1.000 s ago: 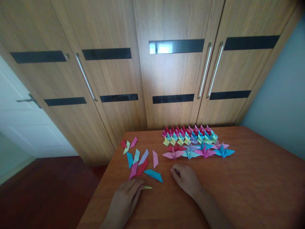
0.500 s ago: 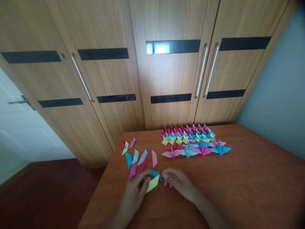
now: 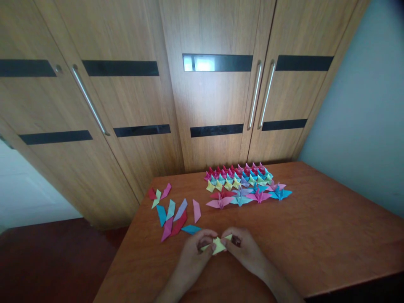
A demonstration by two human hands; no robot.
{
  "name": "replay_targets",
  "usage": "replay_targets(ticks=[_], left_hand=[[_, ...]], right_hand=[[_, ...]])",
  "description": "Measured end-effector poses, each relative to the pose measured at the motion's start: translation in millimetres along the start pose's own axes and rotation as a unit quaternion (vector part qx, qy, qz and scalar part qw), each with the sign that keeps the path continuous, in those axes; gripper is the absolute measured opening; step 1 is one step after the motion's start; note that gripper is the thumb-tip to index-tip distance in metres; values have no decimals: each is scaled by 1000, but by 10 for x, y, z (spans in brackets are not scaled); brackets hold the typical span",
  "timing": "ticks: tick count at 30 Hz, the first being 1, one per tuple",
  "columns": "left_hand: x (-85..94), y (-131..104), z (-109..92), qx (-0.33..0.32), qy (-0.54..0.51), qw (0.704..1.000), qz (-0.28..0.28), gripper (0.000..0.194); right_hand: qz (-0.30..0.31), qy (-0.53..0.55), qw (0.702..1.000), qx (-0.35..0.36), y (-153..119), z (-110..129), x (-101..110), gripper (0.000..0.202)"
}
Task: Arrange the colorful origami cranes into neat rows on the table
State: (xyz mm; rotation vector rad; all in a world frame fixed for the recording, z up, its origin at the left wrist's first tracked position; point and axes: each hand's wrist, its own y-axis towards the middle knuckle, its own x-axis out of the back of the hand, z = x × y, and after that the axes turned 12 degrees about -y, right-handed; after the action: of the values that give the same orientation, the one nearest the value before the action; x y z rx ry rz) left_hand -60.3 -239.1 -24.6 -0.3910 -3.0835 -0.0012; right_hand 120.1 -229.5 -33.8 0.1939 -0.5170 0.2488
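A yellow folded paper [image 3: 219, 245] is held between both hands, above the table's near part. My left hand [image 3: 196, 253] pinches its left end, with the thumb on the front. At the other end my right hand [image 3: 245, 249] grips it between thumb and fingers. Just beyond my left hand lies a blue folded paper [image 3: 191, 229]. More flat folded pieces, among them a red one [image 3: 179, 223] and a pink one [image 3: 196, 211], lie to the left and farther back.
Several rows of small folded paper pieces [image 3: 236, 176] and paper cranes [image 3: 240, 197] stand toward the back of the wooden table [image 3: 315, 227]. Behind it rises a wooden wardrobe [image 3: 217, 99] with metal handles. A pale wall is on the right.
The yellow paper has moved right, and my right hand has closed on it too. It looks more opened out. The blue piece now lies apart from my left hand. The camera view has shifted right.
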Motion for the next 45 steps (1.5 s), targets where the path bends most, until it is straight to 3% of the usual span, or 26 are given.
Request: replay_targets(ticks=[4,8,11,13,18,24,27,34,45], left_hand=[[-47,36,-11,-4,48,999,1,14],[-115,110,-82,-55,128,990,-5,20],[-206,151,-144,-128,252,959,-25,31],[-299,148,-165,-162,324,932,-11,38],[-561,67,-73,-154,402,898,89,46],[-684,73,28,-151,436,882,92,45],[-698,146,-6,-145,456,873,89,43],[-666,352,4,-154,457,871,98,41],[-581,358,48,-174,440,877,89,39]], right_hand=[[-1,18,1000,-14,-51,-48,25,19],[-54,19,998,-41,-25,-192,59,22],[-116,-7,991,-61,42,-319,110,30],[-143,-80,984,-71,91,-364,163,30],[-79,-308,943,-100,179,-314,280,25],[-67,-405,894,-180,138,-298,284,35],[-89,-389,899,-181,54,-323,289,34],[-108,-351,926,-90,-61,-375,285,29],[-112,-342,929,-91,-50,-407,286,29]])
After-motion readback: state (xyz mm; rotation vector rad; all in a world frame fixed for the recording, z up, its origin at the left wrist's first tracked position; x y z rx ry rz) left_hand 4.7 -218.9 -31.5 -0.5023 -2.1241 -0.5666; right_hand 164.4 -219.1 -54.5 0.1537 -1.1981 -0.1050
